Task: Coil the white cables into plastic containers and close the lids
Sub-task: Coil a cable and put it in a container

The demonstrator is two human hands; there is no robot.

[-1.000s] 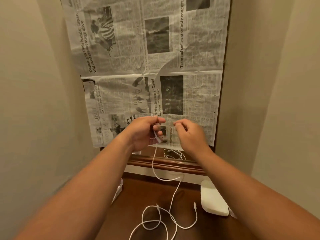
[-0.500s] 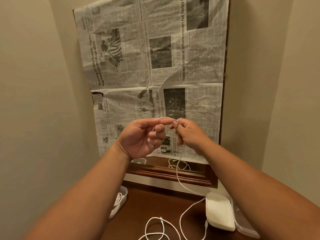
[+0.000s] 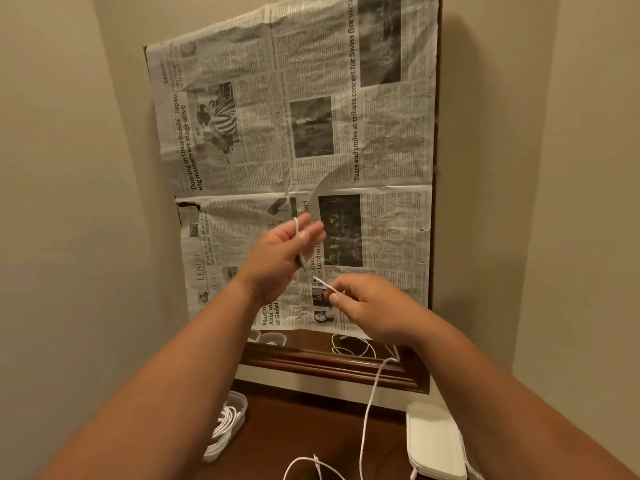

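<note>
Drawn apart since before: left hand (image 3: 284,252) raised, white cable (image 3: 370,403) held looped round its fingers (image 3: 311,233); right hand (image 3: 375,308) lower, pinching the strand trailing to the worktop (image 3: 298,420). Legible on newspaper (image 3: 388,140): "Tears and smiles at tribute concert", ending cut off.

The left hand (image 3: 280,252) is motion-blurred, so how the cable (image 3: 369,408) wraps its fingers cannot be told. The cable's loops run off the bottom edge. The left arm (image 3: 156,393) hides part of the open box (image 3: 223,446); the right arm (image 3: 502,393) covers one side of the closed box (image 3: 433,441).
</note>
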